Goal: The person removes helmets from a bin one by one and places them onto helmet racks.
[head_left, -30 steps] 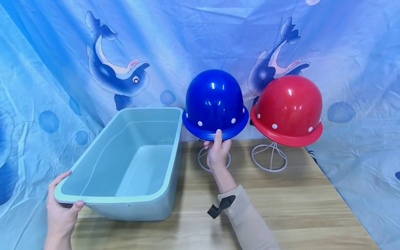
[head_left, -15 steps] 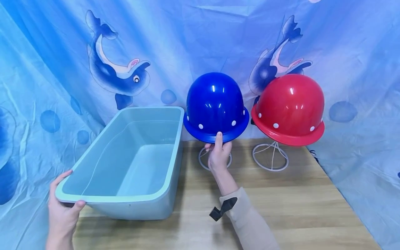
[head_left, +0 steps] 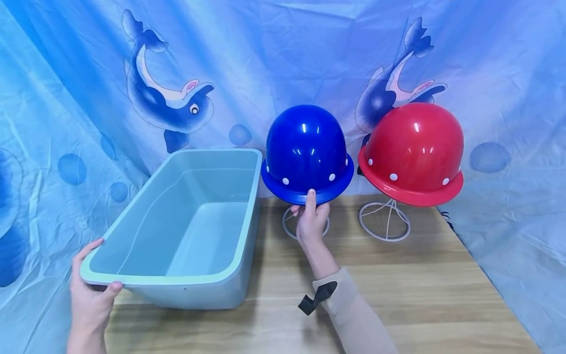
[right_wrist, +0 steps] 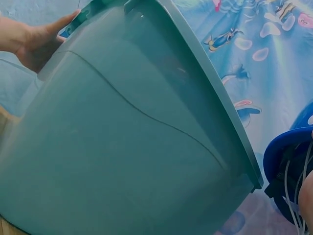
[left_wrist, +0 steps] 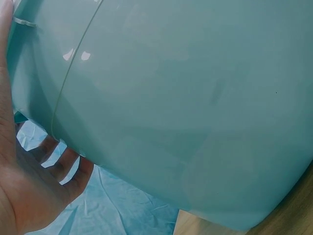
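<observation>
My left hand grips the near left corner of a pale green plastic tub, thumb on the front rim and fingers along the left side. In the left wrist view the fingers of that hand curl beneath the rim. My right hand pinches the front brim of a blue hard hat, with the thumb on top and the other fingers mostly hidden below. A white wire stand shows under this hat, and the right wrist view catches the hat's underside and pale wires.
Right of the blue hat, a red hard hat sits tilted on a second wire stand. Everything stands on a wood-grain table, whose right edge runs diagonally. A blue dolphin-print curtain hangs behind.
The blue hat and my right hand have sunk slightly. My left hand keeps its hold on the tub, and the whole head view has shifted a little.
</observation>
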A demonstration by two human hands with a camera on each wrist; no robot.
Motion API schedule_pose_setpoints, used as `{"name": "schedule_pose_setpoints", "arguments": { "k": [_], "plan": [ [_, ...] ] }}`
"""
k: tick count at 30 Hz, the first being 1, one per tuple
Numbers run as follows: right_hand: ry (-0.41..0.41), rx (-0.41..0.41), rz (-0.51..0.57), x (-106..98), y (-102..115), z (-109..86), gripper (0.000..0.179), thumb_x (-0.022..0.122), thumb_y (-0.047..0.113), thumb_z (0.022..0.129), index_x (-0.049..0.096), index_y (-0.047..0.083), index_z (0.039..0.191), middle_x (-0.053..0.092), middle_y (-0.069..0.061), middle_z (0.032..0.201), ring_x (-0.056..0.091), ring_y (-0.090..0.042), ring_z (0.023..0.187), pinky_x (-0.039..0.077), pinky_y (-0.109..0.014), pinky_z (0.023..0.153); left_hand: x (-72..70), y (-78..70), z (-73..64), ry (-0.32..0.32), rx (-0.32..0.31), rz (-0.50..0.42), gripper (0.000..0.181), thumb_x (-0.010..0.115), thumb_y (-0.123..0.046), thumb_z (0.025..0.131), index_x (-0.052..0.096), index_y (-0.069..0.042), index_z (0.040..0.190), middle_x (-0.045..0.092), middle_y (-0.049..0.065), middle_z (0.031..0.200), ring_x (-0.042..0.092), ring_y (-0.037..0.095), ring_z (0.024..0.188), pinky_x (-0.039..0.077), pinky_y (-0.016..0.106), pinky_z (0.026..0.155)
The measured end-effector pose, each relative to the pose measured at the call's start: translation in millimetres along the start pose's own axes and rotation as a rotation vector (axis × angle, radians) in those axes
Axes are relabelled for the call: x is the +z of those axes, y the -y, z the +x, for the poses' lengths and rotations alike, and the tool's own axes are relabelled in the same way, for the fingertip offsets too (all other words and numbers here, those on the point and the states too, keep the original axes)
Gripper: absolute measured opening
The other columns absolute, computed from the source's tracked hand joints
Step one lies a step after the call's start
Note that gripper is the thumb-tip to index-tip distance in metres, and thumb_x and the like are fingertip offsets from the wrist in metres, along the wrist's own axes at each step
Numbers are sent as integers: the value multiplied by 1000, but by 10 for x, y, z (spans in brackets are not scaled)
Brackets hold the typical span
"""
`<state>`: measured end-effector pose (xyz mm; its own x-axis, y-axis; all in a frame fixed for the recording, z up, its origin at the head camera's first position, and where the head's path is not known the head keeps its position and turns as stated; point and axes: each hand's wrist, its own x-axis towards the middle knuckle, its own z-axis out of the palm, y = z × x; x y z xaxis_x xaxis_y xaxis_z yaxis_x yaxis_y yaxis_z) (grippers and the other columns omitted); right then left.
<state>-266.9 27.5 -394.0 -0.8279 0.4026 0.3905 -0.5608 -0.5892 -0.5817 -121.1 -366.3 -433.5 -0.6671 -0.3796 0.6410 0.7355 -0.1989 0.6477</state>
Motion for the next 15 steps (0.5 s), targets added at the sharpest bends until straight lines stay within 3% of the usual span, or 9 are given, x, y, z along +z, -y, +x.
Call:
{"name": "schedule_pose_setpoints", "arguments": {
  "k": [15],
  "plan": [
    [9, -7, -82, -79, -30, -8, 19, 44, 9, 111, 53, 11, 95, 62, 6, 56, 58, -6, 46, 49, -19, 48, 4, 63, 33, -3, 46, -21, 106, 101, 6, 56, 47, 18, 147, 64, 25, 133, 62, 28, 114, 60, 21, 91]
  ]
}}
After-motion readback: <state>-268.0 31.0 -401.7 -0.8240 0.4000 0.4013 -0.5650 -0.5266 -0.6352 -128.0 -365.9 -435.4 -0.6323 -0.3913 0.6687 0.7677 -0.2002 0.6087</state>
